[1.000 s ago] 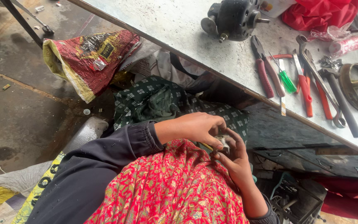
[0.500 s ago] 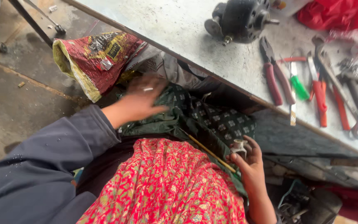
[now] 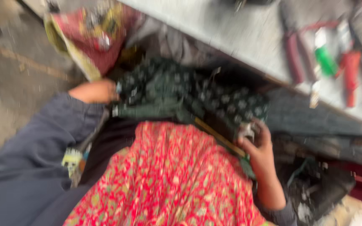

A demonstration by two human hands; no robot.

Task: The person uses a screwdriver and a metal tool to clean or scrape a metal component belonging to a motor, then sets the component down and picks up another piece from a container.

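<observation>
The right hand is curled shut around a small silvery metal part, held low over the lap at about four o'clock from the frame's centre. The left hand, at nine o'clock, is pressed against the edge of the dark green patterned cloth; whether its fingers grip the fabric cannot be told (the frame is badly blurred). A likely risk: the little part could slip into the folds of the red patterned garment if that grip loosens. At eleven o'clock a red and yellow printed bag sags open, contents unreadable. Red-handled pliers lie on the grey workbench at one o'clock.
</observation>
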